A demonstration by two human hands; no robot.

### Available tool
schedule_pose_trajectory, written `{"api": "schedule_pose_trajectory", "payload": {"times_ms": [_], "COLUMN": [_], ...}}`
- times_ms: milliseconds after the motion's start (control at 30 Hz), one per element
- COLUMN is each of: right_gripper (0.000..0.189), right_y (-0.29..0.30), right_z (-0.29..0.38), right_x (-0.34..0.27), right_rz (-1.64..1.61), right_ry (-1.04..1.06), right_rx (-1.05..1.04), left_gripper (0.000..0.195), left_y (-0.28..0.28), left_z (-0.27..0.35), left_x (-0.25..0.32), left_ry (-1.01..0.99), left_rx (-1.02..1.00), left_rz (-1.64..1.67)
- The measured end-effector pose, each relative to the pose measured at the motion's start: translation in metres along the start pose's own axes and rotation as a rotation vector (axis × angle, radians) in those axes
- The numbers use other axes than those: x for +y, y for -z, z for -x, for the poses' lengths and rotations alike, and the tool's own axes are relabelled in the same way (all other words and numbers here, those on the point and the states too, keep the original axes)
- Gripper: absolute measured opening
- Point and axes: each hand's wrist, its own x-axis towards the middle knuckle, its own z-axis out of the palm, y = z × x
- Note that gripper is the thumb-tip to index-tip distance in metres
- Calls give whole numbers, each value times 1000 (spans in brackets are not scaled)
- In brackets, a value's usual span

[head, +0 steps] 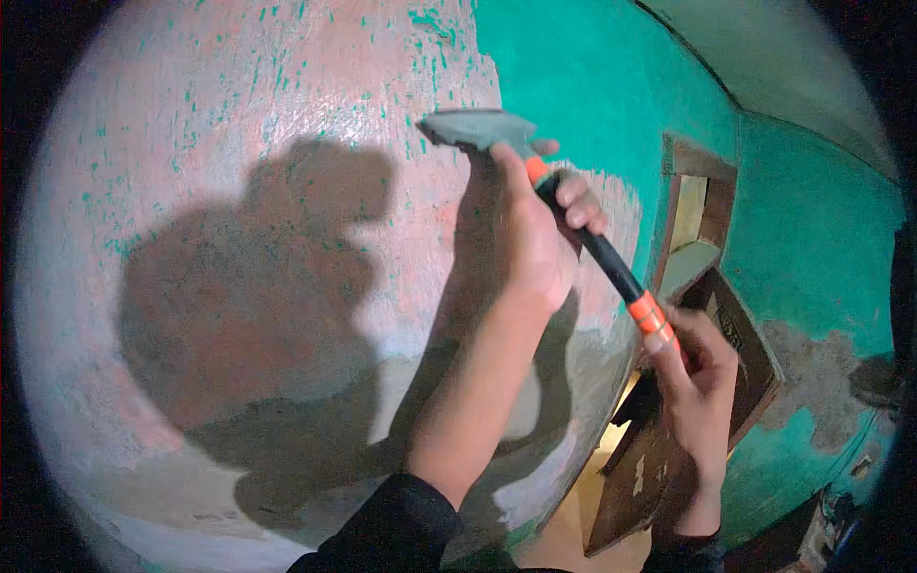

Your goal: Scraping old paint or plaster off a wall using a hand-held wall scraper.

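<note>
A long-handled wall scraper (605,254) with a black grip and orange bands slants across the middle of the view. Its wide grey blade (476,127) is at the upper left end, before the border between scraped wall (301,93) and green paint (566,79). Whether the blade touches the wall, I cannot tell. My left hand (537,229) grips the upper handle just below the blade, thumb pointing up toward it. At the lower orange end, the fingers of my right hand (695,372) close around the handle.
Right of the scraped wall is a wooden-framed opening (695,208), with an open brown wooden door (641,465) below. Another green wall (809,236) with a bare grey patch (809,379) stands at the far right. A large shadow (251,315) falls on the wall at left.
</note>
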Motion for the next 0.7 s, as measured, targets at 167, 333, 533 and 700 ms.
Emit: {"api": "schedule_pose_trajectory", "payload": {"times_ms": [167, 333, 533, 700], "right_gripper": [26, 26, 27, 25], "right_y": [3, 12, 9, 8], "right_z": [-1, -1, -4, -5], "right_x": [-2, 4, 1, 0], "right_rz": [-18, -1, -4, 8], "right_ry": [-42, 4, 58, -24], "right_rx": [-2, 9, -38, -21], "left_gripper": [44, 48, 47, 44], "left_y": [-4, -1, -3, -10], "left_z": [12, 7, 3, 2], "left_x": [-4, -8, -4, -6], "left_ry": [-22, 25, -25, -5], "left_rx": [67, 56, 39, 85], "left_rz": [9, 28, 5, -3]}}
